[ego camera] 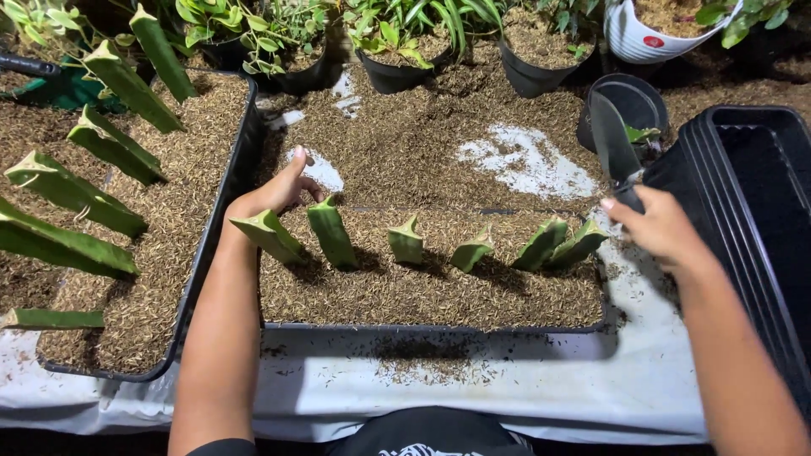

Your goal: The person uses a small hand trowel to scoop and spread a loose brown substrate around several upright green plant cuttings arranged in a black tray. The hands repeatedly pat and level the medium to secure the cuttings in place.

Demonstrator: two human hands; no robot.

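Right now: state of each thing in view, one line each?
left hand: open, at the tray's far left edge, nearest the leftmost cutting.
right hand: shut on trowel.
trowel: raised, blade up.
middle tray: filled with husk.
cuttings: six, stuck in husk, leaning.
left tray: filled, planted with taller cuttings.
stacked trays: empty, nested.
black pot: tipped on its side.

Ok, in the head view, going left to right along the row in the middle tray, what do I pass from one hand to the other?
Left hand → cutting beside it → tall cutting → short cutting → low cutting → pair of leaning cuttings → right hand, gripping a black trowel.
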